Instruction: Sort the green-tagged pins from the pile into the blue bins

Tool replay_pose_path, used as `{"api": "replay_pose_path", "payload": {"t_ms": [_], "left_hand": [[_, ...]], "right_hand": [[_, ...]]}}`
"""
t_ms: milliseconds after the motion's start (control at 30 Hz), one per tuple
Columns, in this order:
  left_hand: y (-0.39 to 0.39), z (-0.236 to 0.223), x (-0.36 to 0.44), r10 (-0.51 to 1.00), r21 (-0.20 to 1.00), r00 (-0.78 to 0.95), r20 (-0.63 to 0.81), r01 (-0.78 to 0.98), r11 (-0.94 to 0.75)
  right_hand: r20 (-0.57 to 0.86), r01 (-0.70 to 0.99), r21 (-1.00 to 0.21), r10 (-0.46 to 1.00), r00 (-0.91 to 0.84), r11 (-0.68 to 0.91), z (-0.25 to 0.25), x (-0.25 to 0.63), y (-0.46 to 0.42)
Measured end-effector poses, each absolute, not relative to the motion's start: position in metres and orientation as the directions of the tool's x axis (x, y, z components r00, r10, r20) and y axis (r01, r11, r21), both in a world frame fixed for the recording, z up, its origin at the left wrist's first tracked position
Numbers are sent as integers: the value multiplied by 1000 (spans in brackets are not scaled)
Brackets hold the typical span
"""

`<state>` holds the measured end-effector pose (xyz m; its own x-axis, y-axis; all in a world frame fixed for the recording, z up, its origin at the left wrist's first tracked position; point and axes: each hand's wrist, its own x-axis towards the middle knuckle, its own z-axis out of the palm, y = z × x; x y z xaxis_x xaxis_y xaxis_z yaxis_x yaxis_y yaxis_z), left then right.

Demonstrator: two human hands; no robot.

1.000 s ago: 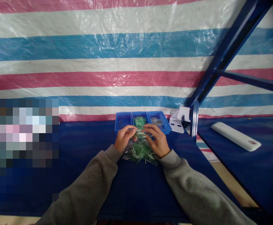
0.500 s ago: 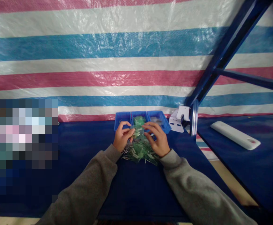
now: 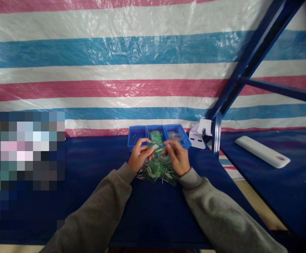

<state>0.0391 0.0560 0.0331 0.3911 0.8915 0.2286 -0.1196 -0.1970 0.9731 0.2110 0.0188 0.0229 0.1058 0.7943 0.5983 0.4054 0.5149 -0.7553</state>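
A small green-tinted clear plastic bag [image 3: 157, 149] with pale stick-like pieces in it is stretched between my hands. My left hand [image 3: 139, 155] pinches its left side between thumb and fingers. On the right side of the bag, my right hand [image 3: 179, 159] is closed, its thumb and fingertips on the edge. Below them on the table lies a pile of similar green bags [image 3: 157, 170], with thin white and metallic pins among them. Just behind my hands stands a blue three-compartment tray [image 3: 137, 140]. Its middle compartment contains green bags [image 3: 156, 136]; a few thin pins lie in the left one.
White bent plates with holes [image 3: 199, 138] stand right of the tray, by a blue metal post [image 3: 232, 88]. A long white object [image 3: 262, 151] lies on the right-hand table, across a gap. The blue table [image 3: 153, 214] backs onto a striped sheet [image 3: 142, 88]. The far left is blurred out.
My right hand's fingers have closed from a spread pose onto the bag's right edge. The bag in my left hand has turned slightly, and that hand has shifted a little to the right.
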Motion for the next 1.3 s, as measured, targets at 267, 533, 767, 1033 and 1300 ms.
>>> {"api": "replay_pose_path", "payload": {"t_ms": [267,533,767,1033,1300], "left_hand": [[58,33,36,865,950,397,308,-74,-304],[60,31,33,826,904,439,355,65,-423],[55,33,37,869,979,455,194,-36,-200],[60,37,35,906,974,358,225,-116,-196],[61,32,35,817,881,367,446,-19,-472]], "right_hand": [[740,528,-555,671,-39,643,23,215,24],[642,469,-707,758,112,529,21,212,23],[586,379,-775,800,131,506,17,212,23],[738,530,-545,672,-67,650,26,213,22],[610,463,-726,787,93,508,19,213,25]]}}
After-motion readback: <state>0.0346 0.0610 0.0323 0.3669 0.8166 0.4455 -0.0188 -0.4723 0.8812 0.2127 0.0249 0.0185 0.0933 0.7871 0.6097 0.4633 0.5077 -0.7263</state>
